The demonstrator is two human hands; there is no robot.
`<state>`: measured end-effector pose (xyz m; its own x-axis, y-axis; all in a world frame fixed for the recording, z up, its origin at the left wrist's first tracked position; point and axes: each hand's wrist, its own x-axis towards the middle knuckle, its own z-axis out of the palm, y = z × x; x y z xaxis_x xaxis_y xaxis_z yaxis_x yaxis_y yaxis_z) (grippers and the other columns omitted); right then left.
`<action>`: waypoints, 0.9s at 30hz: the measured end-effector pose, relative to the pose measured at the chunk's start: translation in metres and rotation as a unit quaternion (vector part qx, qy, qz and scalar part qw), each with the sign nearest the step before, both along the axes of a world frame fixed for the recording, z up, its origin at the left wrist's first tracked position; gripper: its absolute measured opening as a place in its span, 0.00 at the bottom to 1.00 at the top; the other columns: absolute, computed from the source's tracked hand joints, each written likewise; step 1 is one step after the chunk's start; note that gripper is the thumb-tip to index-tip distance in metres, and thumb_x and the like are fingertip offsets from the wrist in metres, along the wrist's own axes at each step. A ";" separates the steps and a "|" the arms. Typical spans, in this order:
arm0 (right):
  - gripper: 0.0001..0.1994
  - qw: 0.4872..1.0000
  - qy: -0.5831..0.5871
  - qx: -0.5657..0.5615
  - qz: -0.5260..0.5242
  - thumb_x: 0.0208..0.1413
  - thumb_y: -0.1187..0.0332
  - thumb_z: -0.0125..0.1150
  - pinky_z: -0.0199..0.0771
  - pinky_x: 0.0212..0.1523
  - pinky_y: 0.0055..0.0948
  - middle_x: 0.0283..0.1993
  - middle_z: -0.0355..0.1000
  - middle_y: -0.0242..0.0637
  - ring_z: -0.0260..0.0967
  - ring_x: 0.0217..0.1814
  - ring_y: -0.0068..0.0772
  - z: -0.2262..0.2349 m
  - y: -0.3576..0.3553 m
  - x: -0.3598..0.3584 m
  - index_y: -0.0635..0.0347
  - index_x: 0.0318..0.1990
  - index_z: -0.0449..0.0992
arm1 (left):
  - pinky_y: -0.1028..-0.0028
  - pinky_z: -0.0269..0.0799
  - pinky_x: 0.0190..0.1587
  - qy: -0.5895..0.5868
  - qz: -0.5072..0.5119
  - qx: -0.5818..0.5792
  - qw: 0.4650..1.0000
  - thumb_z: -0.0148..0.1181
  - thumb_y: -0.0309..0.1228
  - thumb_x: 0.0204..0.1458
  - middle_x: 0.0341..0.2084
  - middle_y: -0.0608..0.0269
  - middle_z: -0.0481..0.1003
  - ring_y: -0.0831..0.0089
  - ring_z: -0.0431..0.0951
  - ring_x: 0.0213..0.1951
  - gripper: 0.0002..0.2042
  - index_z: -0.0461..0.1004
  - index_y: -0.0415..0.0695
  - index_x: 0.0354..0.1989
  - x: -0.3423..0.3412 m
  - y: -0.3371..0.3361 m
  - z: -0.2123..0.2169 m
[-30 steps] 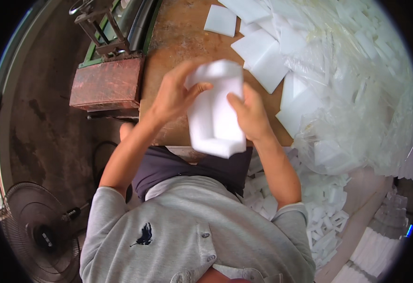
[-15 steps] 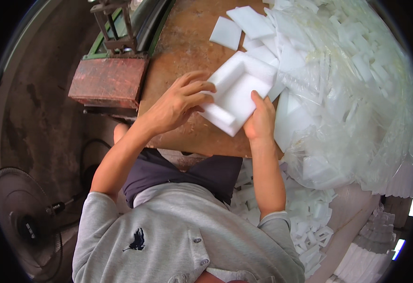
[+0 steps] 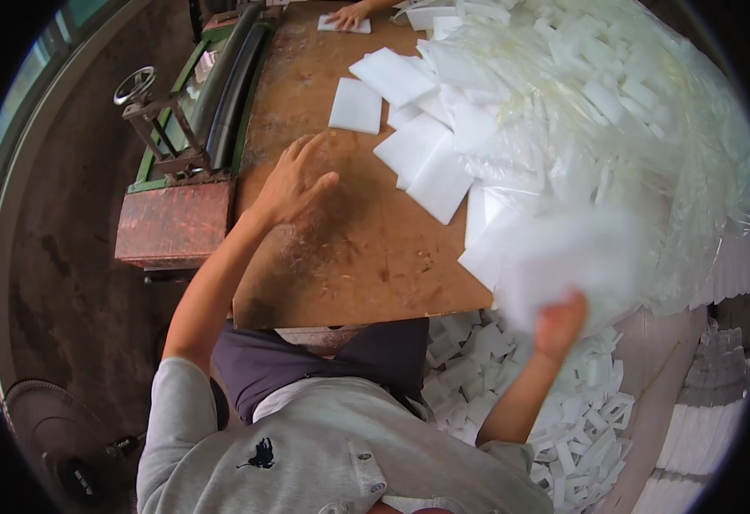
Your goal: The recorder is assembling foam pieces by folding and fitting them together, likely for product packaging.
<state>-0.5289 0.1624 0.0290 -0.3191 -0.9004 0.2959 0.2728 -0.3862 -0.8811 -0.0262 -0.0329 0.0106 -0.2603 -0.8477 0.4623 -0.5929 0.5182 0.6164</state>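
My left hand (image 3: 294, 182) is open above the brown tabletop, its fingers stretched out and nothing in them. Off to the right, my right hand (image 3: 561, 324) grips a white foam tray (image 3: 576, 261) at its near edge. Both hand and tray are smeared by motion, and the tray's raised walls are hard to make out. The tray hovers before a big clear plastic bag (image 3: 692, 188) of white foam pieces. Flat white foam sheets (image 3: 431, 167) lie loosely spread between my hands, and one separate sheet (image 3: 356, 105) rests beyond my left hand.
A green-framed roller machine (image 3: 182, 128) with a handwheel (image 3: 134, 86) stands along the table's left side. At the far edge, another person's hand (image 3: 349, 15) presses on a foam sheet (image 3: 328, 25). Foam pieces (image 3: 585, 445) heap below right; a fan (image 3: 58, 445) stands lower left.
My hands have parted. The right one has swung the foam tray rightward and down toward the bag; the left has let go and shifted left. The view has shifted, showing the other person's hand.
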 end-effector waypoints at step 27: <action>0.31 0.406 0.826 0.058 -0.387 0.52 0.68 0.62 0.68 0.60 0.55 0.55 0.74 0.44 0.68 0.62 0.52 0.235 -0.301 -0.070 0.51 0.66 0.66 | 0.41 0.36 0.73 -0.275 -0.103 0.157 0.943 0.68 0.26 0.25 0.64 0.45 0.58 0.44 0.49 0.71 0.37 0.64 0.46 0.54 0.037 0.063 0.004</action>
